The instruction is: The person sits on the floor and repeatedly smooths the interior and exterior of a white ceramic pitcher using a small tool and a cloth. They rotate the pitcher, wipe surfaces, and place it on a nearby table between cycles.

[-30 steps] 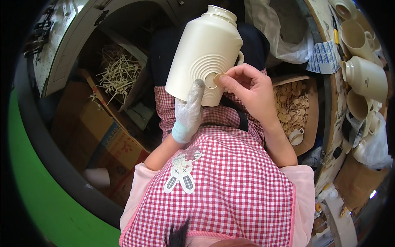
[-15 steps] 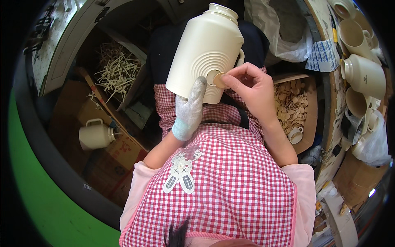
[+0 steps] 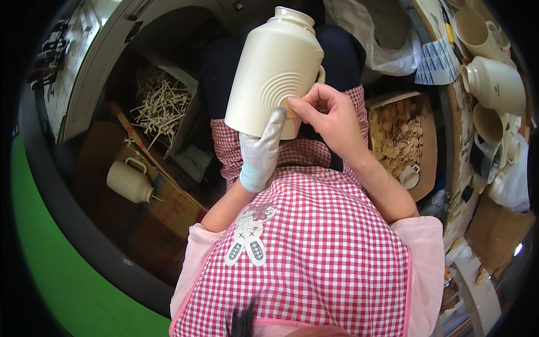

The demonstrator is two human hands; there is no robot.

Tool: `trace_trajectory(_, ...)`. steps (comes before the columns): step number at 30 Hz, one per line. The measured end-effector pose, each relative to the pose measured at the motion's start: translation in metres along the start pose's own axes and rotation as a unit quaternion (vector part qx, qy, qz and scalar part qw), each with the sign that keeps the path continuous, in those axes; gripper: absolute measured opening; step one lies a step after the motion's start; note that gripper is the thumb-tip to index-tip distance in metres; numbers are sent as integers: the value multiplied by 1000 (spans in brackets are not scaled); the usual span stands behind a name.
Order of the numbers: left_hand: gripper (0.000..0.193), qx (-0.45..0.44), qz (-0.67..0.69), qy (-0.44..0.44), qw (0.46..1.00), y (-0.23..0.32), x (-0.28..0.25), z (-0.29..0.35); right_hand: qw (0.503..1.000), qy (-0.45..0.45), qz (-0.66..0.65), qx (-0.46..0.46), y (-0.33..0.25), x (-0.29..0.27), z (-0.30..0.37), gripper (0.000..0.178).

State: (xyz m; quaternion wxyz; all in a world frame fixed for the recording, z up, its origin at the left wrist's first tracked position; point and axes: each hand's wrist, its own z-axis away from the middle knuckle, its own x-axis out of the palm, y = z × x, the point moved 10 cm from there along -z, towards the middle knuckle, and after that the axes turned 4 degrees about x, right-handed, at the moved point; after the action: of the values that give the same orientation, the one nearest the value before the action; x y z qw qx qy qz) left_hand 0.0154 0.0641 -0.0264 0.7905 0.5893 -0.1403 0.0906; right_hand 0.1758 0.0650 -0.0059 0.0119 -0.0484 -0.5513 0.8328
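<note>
Over the lap, a cream jug (image 3: 272,53) is leaning at a tilt with its neck pointing away from the wearer, and the gloved left grip (image 3: 260,147) is clasping its lower end, the thumb lying on the outer wall beside the moulded rings (image 3: 279,89); where the other left fingers are resting cannot be told. The bare right grip (image 3: 333,119) is pinching a small tan disc (image 3: 290,111) between thumb and forefinger, right at the middle of those rings. Working well here is probably meaning keeping the jug steady from below, holding the disc by its edge, lining it up flat with the ringed circle and pressing evenly rather than on one side; whether it is sitting flush is staying hidden behind the fingertips. To the right, an open carton (image 3: 429,149) is holding a heap of similar discs (image 3: 397,132), with a small cream cup (image 3: 410,177) lying at its near end. To the left, an open box (image 3: 184,123) is holding a tangle of pale sticks (image 3: 161,109); below it, a second jug (image 3: 128,181) is lying on its side. On the desk (image 3: 457,154), another jug (image 3: 497,87) is lying among cream vessels.
</note>
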Motion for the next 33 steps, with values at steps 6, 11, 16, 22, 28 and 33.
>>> trace_trajectory(6, 35, 28, -31, -6, 999, -1, 0, 2, 983, -106, 2, 151, 23, -9, -9, 29)
trace_trajectory(11, 37, 52, -113, 1, 992, 6, -11, -11, 996, 5, -1, 87, 28, -12, -26, 50)
trace_trajectory(16, 32, 56, -18, -17, 998, 23, -8, -23, 994, 7, -88, 65, 23, 0, -30, 49)
trace_trajectory(22, 36, 48, -42, -7, 998, 26, -5, -17, 998, 25, 16, 52, 16, -7, -37, 54)
trace_trajectory(28, 39, 26, 47, -59, 997, 18, -6, -11, 1000, -2, -11, -12, 9, 3, -36, 59)
trace_trajectory(33, 46, 72, -76, -55, 993, 32, -9, -12, 992, -5, 119, -27, -7, -3, -27, 62)
